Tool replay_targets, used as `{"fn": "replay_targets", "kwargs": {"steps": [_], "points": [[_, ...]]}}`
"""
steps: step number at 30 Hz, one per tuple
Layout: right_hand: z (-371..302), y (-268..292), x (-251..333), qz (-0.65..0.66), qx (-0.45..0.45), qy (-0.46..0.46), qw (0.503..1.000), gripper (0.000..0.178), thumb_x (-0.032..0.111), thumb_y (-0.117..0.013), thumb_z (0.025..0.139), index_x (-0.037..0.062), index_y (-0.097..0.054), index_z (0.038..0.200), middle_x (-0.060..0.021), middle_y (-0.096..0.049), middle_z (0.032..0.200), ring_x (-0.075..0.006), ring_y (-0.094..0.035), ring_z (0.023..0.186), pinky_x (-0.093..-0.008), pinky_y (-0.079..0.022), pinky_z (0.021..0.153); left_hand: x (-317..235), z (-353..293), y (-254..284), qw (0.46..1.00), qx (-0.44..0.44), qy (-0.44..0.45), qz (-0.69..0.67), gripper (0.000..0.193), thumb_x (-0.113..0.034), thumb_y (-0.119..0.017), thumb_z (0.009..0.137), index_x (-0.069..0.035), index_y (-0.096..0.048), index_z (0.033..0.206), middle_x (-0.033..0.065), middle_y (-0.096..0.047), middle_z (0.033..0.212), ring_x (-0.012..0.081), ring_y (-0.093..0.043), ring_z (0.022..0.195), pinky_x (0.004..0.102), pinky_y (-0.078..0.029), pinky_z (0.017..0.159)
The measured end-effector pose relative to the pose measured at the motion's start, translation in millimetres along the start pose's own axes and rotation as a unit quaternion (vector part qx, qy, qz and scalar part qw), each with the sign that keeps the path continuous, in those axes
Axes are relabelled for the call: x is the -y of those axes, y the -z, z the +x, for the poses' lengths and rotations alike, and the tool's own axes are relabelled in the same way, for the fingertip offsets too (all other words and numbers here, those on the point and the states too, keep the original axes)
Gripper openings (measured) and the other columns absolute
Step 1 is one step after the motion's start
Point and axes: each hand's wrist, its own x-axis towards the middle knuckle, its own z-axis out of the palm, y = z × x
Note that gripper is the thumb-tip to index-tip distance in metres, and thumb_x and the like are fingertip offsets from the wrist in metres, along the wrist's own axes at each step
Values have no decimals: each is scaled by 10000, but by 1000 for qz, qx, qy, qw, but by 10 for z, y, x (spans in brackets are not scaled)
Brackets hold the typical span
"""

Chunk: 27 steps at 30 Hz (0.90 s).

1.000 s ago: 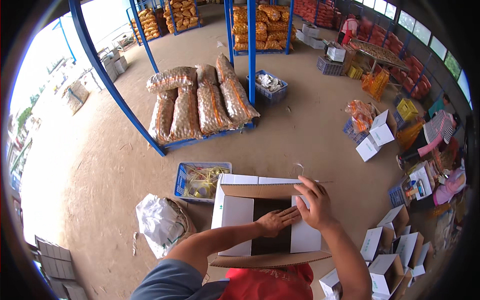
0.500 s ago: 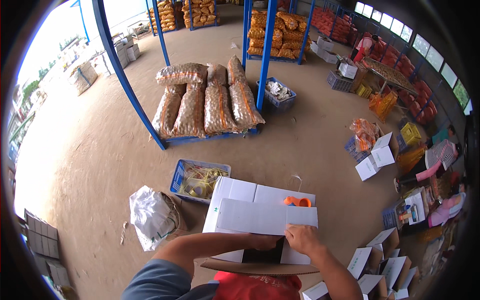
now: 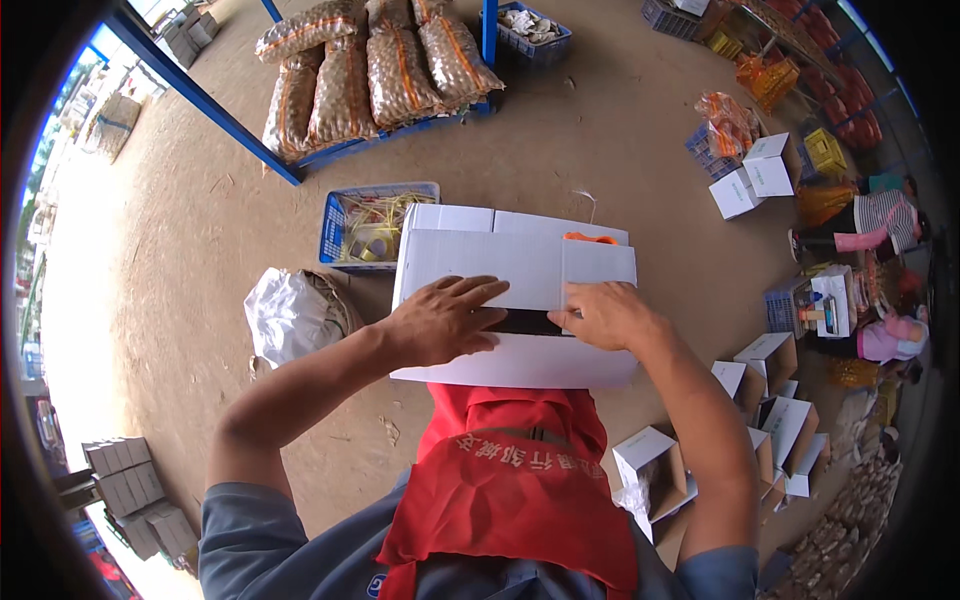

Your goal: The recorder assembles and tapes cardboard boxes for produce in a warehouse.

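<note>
A white cardboard box (image 3: 500, 265) stands in front of me with its top flaps folded nearly shut, a dark gap left between them. My left hand (image 3: 440, 318) lies flat on the near flap, fingers spread across the gap. My right hand (image 3: 603, 313) presses the flaps together on the right side of the gap. An orange object (image 3: 590, 238) shows at the box's far right edge. I wear a red vest (image 3: 510, 480).
A blue crate (image 3: 372, 228) with yellow strapping sits behind the box, and a white sack (image 3: 290, 312) to its left. Net bags on a blue pallet (image 3: 370, 75) lie beyond. Small open white cartons (image 3: 770, 400) crowd the right. A seated person (image 3: 860, 215) works at far right.
The box was open with both hands inside; the flaps have since been folded over, and both hands now press down on top.
</note>
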Motion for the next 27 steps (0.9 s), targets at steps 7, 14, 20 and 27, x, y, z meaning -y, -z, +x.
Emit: {"fn": "replay_targets", "kwargs": {"steps": [7, 14, 20, 27], "points": [[-110, -413, -100, 64, -209, 92, 972, 431, 405, -615, 1070, 39, -753, 1250, -135, -734, 1346, -344, -668, 1267, -496, -498, 1114, 281, -49, -500, 978, -60, 187, 70, 654, -401, -652, 1026, 3, -557, 1532, 204, -360, 1739, 338, -308, 1634, 486, -213, 1355], [-145, -1446, -340, 21, -407, 19, 913, 607, 298, -658, 1026, 12, -500, 1537, -183, -471, 1657, -319, -393, 1585, -509, -294, 1306, 357, -49, -722, 976, -111, 160, 95, 641, -254, -611, 1033, 30, -464, 1588, 242, -360, 1730, 407, -300, 1625, 523, -201, 1347], [5, -1584, -420, 60, -490, -14, 870, 645, 290, -637, 1026, -9, -438, 1562, -277, -386, 1671, -383, -271, 1629, -548, -196, 1353, 422, 23, -783, 965, -207, 8, 158, 683, -391, -651, 1094, 20, -467, 1606, 258, -510, 1636, 474, -476, 1511, 624, -394, 1205], [-217, -1245, -474, 440, -285, -244, 816, 775, 324, -589, 1075, -126, -268, 1619, -315, -375, 1659, -422, -344, 1579, -530, -242, 1329, 595, -43, -921, 932, -242, -112, 247, 575, -222, -597, 1102, 157, -495, 1523, 437, -509, 1528, 603, -515, 1420, 679, -456, 1136]]}}
